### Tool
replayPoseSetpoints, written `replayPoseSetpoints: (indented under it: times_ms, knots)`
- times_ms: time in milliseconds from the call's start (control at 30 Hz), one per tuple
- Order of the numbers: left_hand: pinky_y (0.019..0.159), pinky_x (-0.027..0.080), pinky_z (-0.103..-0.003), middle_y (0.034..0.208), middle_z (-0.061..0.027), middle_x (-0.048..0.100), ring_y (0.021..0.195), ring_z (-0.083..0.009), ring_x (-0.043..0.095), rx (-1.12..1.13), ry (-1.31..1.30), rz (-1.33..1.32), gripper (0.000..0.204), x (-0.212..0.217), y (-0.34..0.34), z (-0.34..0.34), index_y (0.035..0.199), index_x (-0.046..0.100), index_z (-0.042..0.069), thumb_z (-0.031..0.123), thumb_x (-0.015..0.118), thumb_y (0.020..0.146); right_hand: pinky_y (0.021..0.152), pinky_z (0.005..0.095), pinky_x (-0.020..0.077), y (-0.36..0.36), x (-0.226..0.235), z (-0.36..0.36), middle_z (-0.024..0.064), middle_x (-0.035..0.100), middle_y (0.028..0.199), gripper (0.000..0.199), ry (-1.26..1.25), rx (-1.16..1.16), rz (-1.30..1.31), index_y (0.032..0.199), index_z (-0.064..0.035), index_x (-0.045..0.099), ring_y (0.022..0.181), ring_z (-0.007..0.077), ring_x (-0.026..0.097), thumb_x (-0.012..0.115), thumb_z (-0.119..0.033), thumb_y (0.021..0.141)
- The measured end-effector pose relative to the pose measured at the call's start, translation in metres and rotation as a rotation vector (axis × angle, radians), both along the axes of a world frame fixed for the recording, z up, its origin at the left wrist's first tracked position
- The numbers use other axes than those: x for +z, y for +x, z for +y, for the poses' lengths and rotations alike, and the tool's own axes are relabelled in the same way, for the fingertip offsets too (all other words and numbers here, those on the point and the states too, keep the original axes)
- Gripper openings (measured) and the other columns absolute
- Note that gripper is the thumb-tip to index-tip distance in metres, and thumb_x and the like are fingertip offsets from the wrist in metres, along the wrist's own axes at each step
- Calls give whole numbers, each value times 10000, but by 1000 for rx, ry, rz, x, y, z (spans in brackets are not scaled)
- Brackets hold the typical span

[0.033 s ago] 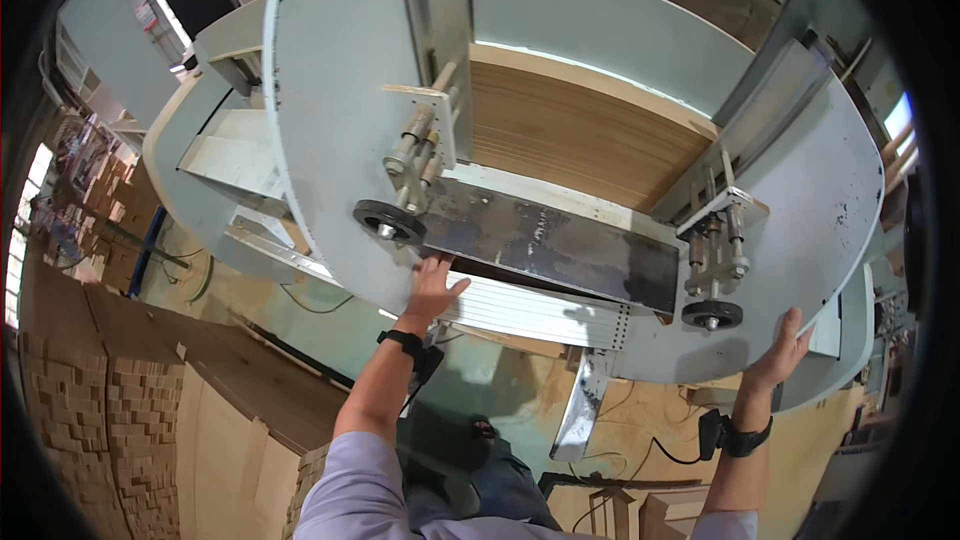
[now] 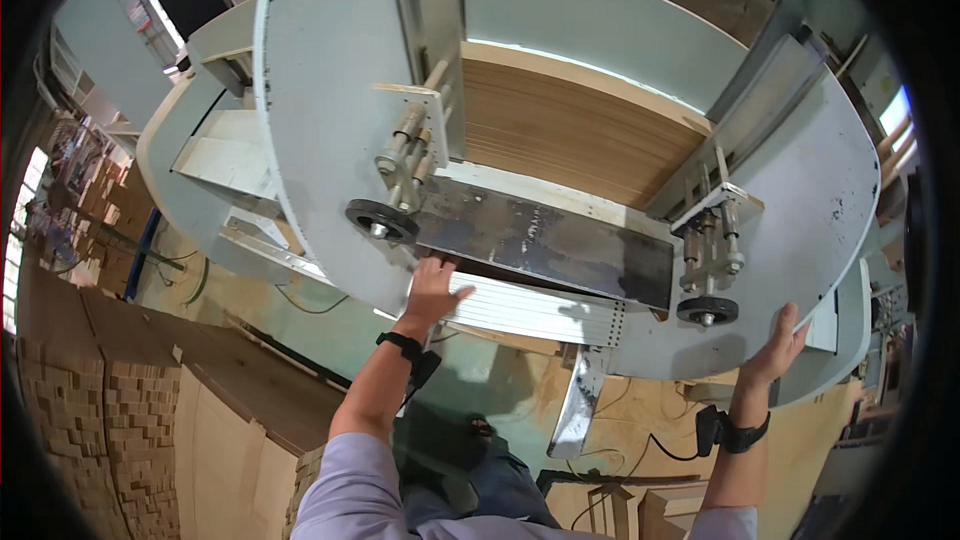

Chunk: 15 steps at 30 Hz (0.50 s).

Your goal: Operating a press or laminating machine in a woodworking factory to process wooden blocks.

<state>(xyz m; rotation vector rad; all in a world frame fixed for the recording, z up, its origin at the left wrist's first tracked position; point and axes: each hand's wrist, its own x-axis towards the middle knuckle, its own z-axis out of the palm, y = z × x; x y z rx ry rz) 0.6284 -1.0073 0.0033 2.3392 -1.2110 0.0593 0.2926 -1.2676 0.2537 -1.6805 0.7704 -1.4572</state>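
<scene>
My left hand (image 2: 433, 292) lies on the left end of a white slatted panel (image 2: 530, 315), its thumb spread out. Its fingertips reach to the lower edge of a dark, stained metal plate (image 2: 545, 240), where they are partly hidden. At the right, my right hand (image 2: 772, 348) grips the lower rim of a large grey rounded side panel (image 2: 800, 210); some of its fingers are hidden. A matching grey side panel (image 2: 330, 120) stands at the left. Each panel carries a roller bracket with a black wheel, the left wheel (image 2: 382, 222) and the right wheel (image 2: 708, 311).
Behind the metal plate stands a stack of brown boards (image 2: 580, 120). A metal leg (image 2: 578, 410) angles down below the slatted panel. Piles of small wooden pieces (image 2: 140, 430) fill the lower left. Cables and wooden frames (image 2: 670, 510) lie on the floor at lower right.
The whole view has shifted very slightly, with the machine appearing a little further left. Both hands keep their places on the panels.
</scene>
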Motion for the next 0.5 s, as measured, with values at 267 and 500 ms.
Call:
replayPoseSetpoints:
  times_ms: [267, 500]
  knots:
    - [980, 234, -435, 1197, -180, 384, 1148, -312, 326, -477, 393, -149, 997, 20, -49, -45, 1282, 272, 14, 444, 736, 512, 866, 271, 334, 13, 13, 9, 109, 467, 1087, 425, -73, 42, 30, 1183, 61, 351, 960, 156, 448, 459, -209, 873]
    - [942, 255, -431, 1175, -172, 408, 1076, -304, 383, -405, 352, -74, 1023, 1, -113, 33, 1261, 291, -25, 446, 721, 461, 992, 370, 219, 34, 21, 89, 213, 389, 1218, 530, -687, -161, 213, 1234, 52, 291, 1182, 270, 320, 511, -173, 807]
